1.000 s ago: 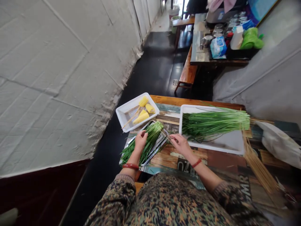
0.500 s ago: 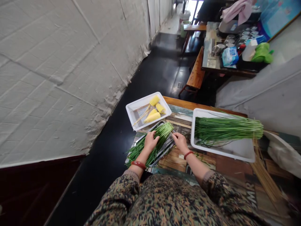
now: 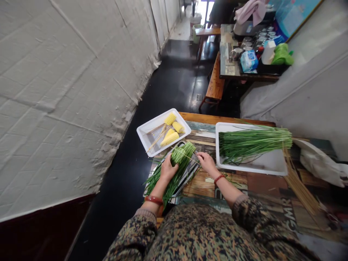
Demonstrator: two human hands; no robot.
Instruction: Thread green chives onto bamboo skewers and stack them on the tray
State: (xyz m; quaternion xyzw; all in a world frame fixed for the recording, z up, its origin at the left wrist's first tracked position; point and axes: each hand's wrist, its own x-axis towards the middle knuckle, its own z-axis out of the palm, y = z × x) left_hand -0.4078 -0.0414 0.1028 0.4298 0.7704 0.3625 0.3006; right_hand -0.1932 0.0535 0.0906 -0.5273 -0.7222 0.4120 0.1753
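Garlic chives (image 3: 174,177) lie in a bundle along a metal tray (image 3: 187,177) at the table's near left, pale stem ends pointing away. My left hand (image 3: 168,169) is closed over them from the left, thumb and fingers around part of the bundle. Just right of the stem ends, my right hand (image 3: 207,162) pinches a thin bamboo skewer (image 3: 192,158), whose far part lies across the pale stems. Whether its tip passes through any stem is too small to tell.
Behind stands a white tray (image 3: 141,136) with corn pieces (image 3: 170,137) on sticks. At right, another white tray (image 3: 252,169) holds more chives (image 3: 252,143). Loose bamboo skewers (image 3: 301,188) lie beyond it, near a white bag (image 3: 315,161). A bench (image 3: 214,83) stands farther back.
My left hand has closed on the chives, where its fingers were apart above them. The skewer from my right hand now shows across the stems. The whole view has shifted slightly.
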